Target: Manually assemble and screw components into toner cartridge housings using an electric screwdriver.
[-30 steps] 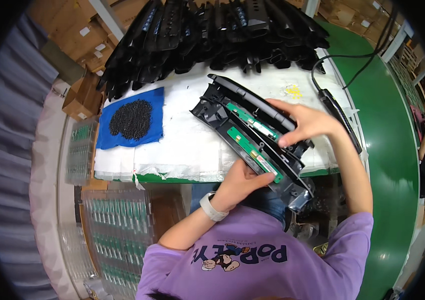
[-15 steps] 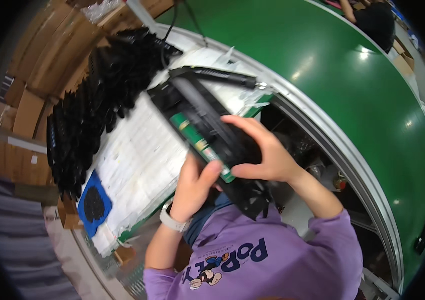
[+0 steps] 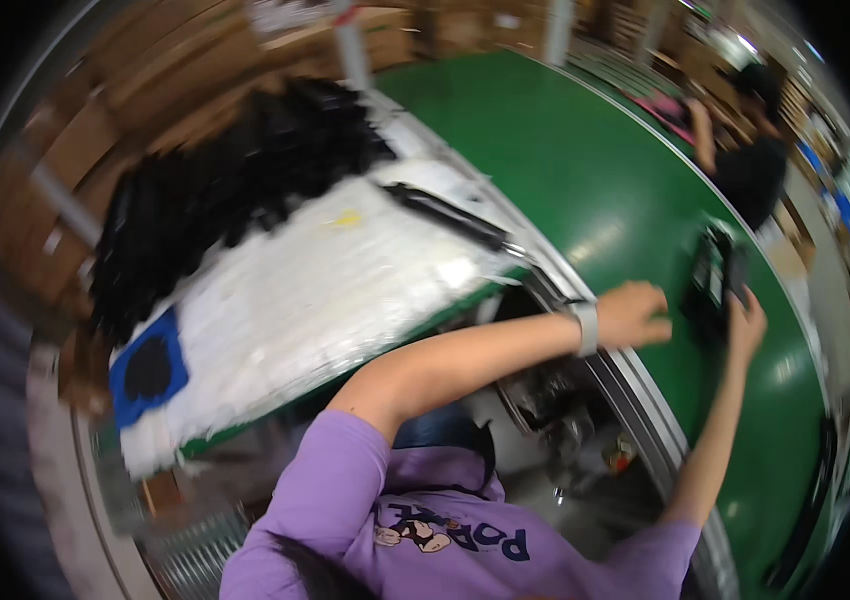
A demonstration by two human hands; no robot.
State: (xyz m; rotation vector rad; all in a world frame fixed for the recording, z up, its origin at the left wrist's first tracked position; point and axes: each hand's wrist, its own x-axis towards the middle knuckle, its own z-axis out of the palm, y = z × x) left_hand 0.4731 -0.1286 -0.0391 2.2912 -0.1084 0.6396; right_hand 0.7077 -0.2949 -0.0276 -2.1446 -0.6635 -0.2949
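Note:
My right hand [image 3: 745,322] grips the near end of a black casing [image 3: 713,290], its fingers at the casing's right side. The casing is over the green belt surface [image 3: 635,210] on the right and is smeared by motion; a green strip shows along it. My left hand [image 3: 635,314], with a pale watch on its wrist, reaches across to the right above the edge of the green surface. Its fingers are apart, slightly bent and blurred, and nothing shows in them. A gap separates it from the casing.
A white padded table [image 3: 295,300] lies to the left, bearing a long heap of black parts [image 3: 235,180], a single black part [image 3: 455,218] and a blue pad [image 3: 150,368]. A metal rail [image 3: 645,400] edges the green surface. Another person [image 3: 750,170] is at the far right.
Both hands have moved from over the white table to the green surface on the right, carrying the black casing. My left hand has let go of it. The view has swung too.

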